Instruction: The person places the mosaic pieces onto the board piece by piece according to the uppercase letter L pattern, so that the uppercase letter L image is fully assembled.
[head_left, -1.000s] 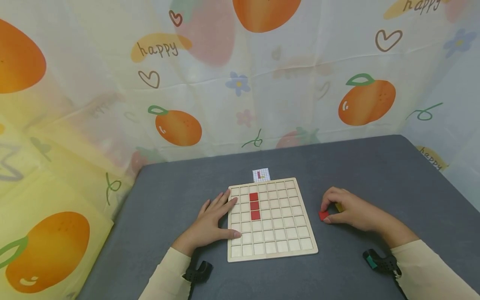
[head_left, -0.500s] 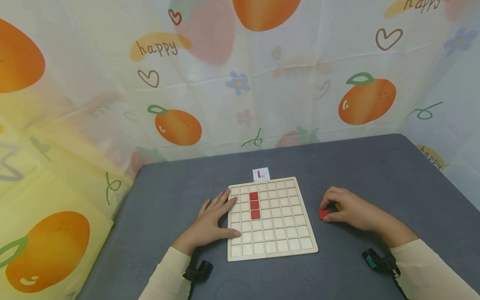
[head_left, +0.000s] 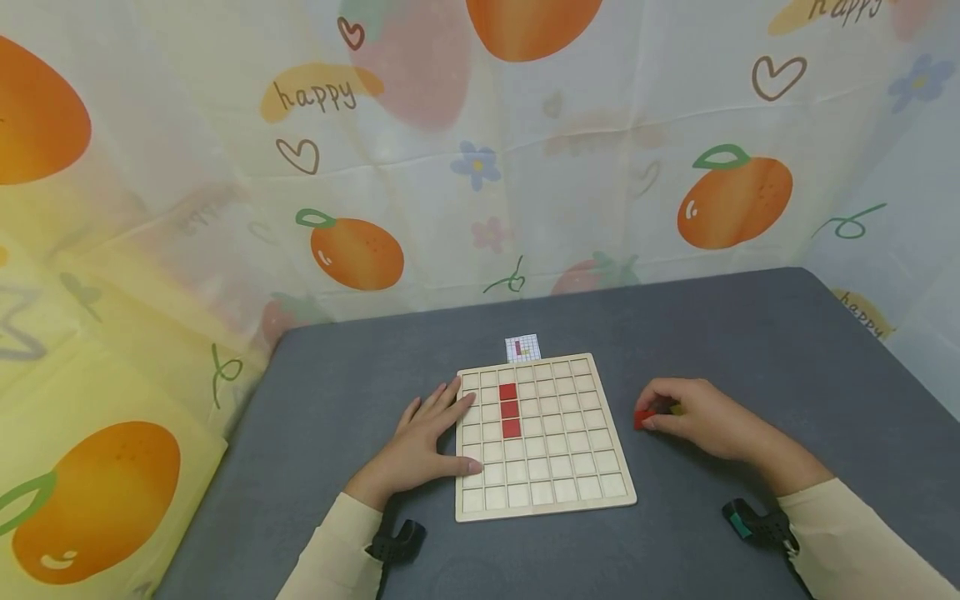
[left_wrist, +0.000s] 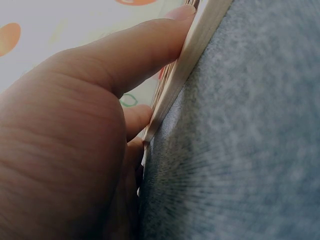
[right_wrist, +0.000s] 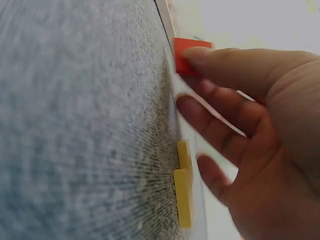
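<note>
A light wooden grid board [head_left: 551,507] lies on the dark grey table, with three red tiles [head_left: 509,409] set one below another in its third column. My left hand [head_left: 420,446] rests along the board's left side, fingers spread and the thumb on the lower left squares. To the right of the board, my right hand [head_left: 697,417] pinches a red square tile [right_wrist: 180,57] between thumb and fingertips. The right wrist view has this tile tilted up off the table. Yellow tiles [right_wrist: 183,197] lie on the table under the right palm, mostly hidden in the head view.
A small printed card [head_left: 522,348] with a coloured grid pattern lies at the board's far edge. Behind the grey table [head_left: 390,350] hangs a fruit-patterned cloth [head_left: 420,192]. Black wrist straps [head_left: 761,527] sit on both sleeves.
My right hand has taken up the red tile from the table, tilting it and shifting slightly left. The left hand and the board have stayed in place.
</note>
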